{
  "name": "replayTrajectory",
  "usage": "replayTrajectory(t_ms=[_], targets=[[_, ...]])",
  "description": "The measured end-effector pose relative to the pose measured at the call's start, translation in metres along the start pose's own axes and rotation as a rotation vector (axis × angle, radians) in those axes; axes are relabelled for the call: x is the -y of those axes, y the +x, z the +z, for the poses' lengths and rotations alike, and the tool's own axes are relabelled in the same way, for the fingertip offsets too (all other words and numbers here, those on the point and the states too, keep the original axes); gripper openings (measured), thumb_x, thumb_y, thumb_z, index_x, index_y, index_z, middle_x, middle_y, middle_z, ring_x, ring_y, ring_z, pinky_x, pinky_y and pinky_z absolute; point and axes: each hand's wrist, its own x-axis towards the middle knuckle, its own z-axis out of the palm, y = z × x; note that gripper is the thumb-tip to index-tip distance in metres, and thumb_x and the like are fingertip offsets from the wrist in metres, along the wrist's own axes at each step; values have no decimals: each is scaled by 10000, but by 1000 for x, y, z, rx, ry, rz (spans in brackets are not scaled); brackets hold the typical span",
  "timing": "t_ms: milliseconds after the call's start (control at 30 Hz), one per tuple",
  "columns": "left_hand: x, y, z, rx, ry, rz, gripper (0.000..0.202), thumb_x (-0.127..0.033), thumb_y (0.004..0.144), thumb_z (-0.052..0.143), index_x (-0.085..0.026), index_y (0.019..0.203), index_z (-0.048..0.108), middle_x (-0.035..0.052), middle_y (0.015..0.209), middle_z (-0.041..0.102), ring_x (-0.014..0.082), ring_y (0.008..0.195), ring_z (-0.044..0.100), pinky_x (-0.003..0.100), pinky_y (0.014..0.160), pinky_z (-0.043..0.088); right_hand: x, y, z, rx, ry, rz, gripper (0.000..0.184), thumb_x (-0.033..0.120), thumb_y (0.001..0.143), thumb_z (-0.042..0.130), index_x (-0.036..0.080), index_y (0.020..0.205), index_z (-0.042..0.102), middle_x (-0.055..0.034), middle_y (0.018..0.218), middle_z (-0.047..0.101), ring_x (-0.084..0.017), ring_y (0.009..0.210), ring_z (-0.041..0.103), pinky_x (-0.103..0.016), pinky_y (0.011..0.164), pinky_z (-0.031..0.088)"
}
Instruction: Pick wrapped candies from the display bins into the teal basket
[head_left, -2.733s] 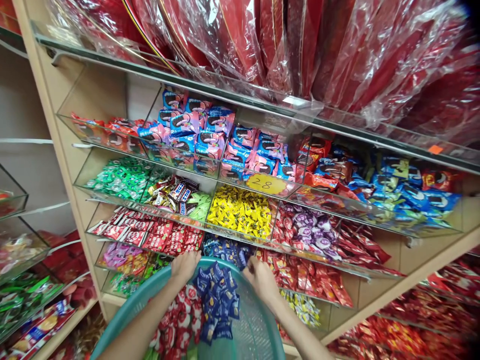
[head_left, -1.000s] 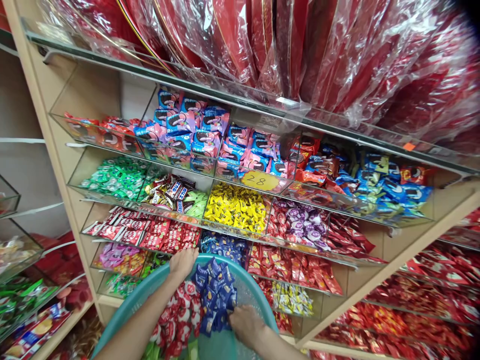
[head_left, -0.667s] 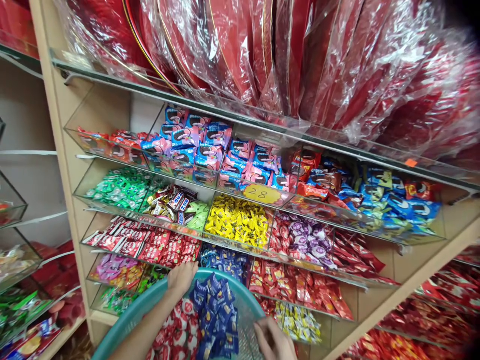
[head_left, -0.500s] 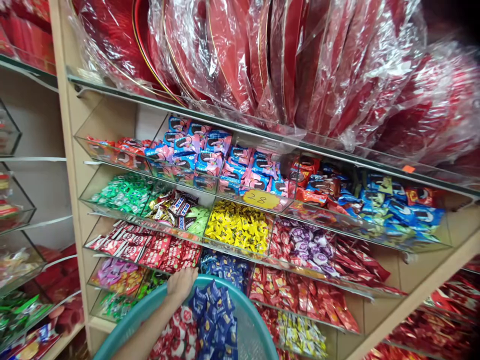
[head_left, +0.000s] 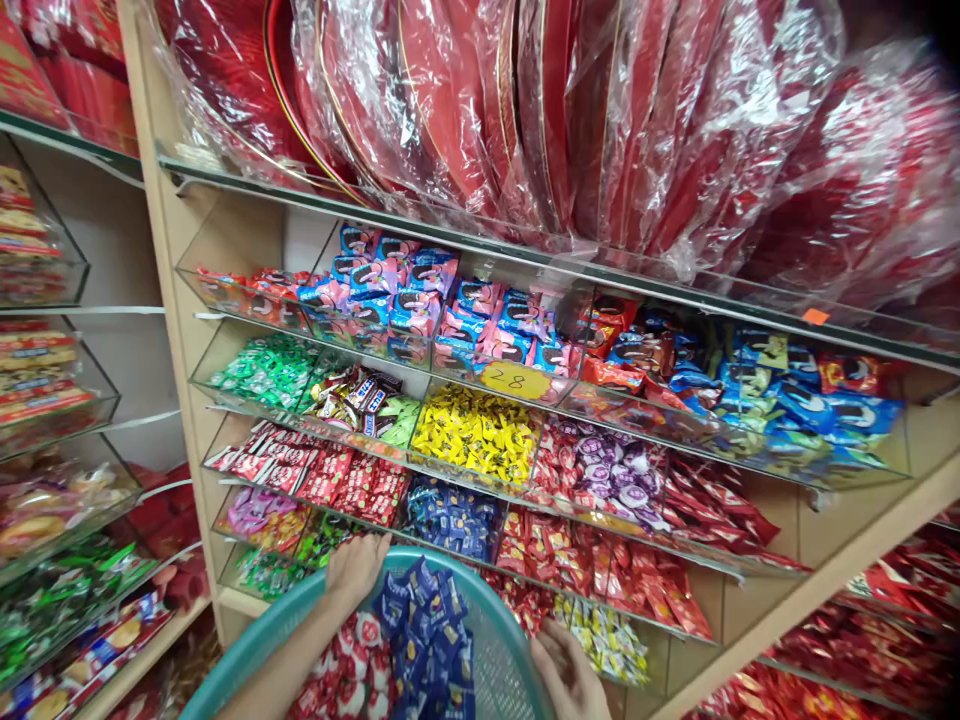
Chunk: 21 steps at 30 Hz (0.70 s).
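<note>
A teal plastic basket [head_left: 491,592] is at the bottom middle, cut off by the lower edge. In it lie blue-wrapped candies [head_left: 426,640] and red-and-white wrapped candies [head_left: 351,665]. My left hand [head_left: 358,570] is closed on the basket's far left rim. At the basket's right side is my right hand [head_left: 566,668], its fingers slightly bent and apart with nothing seen in them. It is close to the rim, and whether it touches is unclear. Beyond the basket, similar blue candies [head_left: 454,515] fill a clear shelf bin.
Tilted clear bins hold yellow candies [head_left: 476,432], green candies [head_left: 266,370] and purple candies [head_left: 615,480]. A yellow price tag [head_left: 514,380] reads 28. Red plastic-wrapped round items [head_left: 450,100] crowd the glass shelf above. A wooden upright [head_left: 161,260] stands left.
My right hand has come into view at the basket's right side. My left hand keeps hold of the rim. The view has shifted slightly, showing more of the left shelves.
</note>
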Motion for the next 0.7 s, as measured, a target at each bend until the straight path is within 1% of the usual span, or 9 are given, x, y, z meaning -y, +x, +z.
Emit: replayTrajectory(t_ms=[33,100,133,167,233,300,400,567,700], targets=[[0,-4,-3,11,-11,1,574,-539,829,168,-201,784,630,99,848,648,237,852,591,320,723,401,11,10,3,162,-82,-38,548,572,645,531,162,1007,550,-112,1006,616,-225,932,575,-289,764,464],[-2,-10,-8,29,-31,12,617,-582,812,149,-201,769,632,105,840,649,248,852,589,330,715,401,37,32,15,374,-278,-116,487,542,699,486,183,1021,552,-87,1032,604,-202,946,560,-282,784,437],[-4,-13,-10,36,-37,22,627,-596,805,146,-202,770,632,107,840,649,254,851,588,333,709,402,50,43,23,463,-359,-138,460,536,729,447,185,1003,561,-73,979,621,-193,898,572,-280,757,434],[-5,-14,-12,44,-40,31,634,-606,799,147,-200,767,633,111,842,648,257,850,587,333,703,403,61,53,34,544,-428,-138,442,533,758,400,177,948,581,-63,896,638,-186,827,582,-272,707,433],[-8,-17,-14,60,-43,51,642,-613,795,147,-195,759,633,116,850,647,259,849,587,330,698,402,77,67,55,608,-538,-107,464,545,775,353,162,823,611,-60,803,644,-179,748,578,-258,654,410],[-9,-18,-16,68,-46,65,647,-611,796,141,-193,758,633,117,852,648,259,847,587,329,702,400,82,72,74,605,-569,-73,530,565,791,290,153,766,623,-71,782,647,-182,739,577,-257,649,393],[-6,-17,-18,72,-53,78,646,-604,800,137,-193,753,633,114,844,650,256,847,588,324,706,401,75,63,91,562,-519,-57,612,586,808,190,164,786,632,-71,817,652,-188,790,584,-258,677,385],[6,-14,-11,99,-53,155,614,-583,808,158,-189,777,629,113,850,651,239,850,592,310,719,405,54,33,101,404,-607,-79,615,619,803,139,233,956,592,-59,930,643,-208,903,572,-286,725,377],[13,-13,11,140,-76,199,605,-585,803,167,-199,838,632,113,878,650,247,865,589,322,722,411,36,19,103,336,-712,-59,634,616,808,100,223,933,582,-75,875,650,-210,876,583,-284,709,384]])
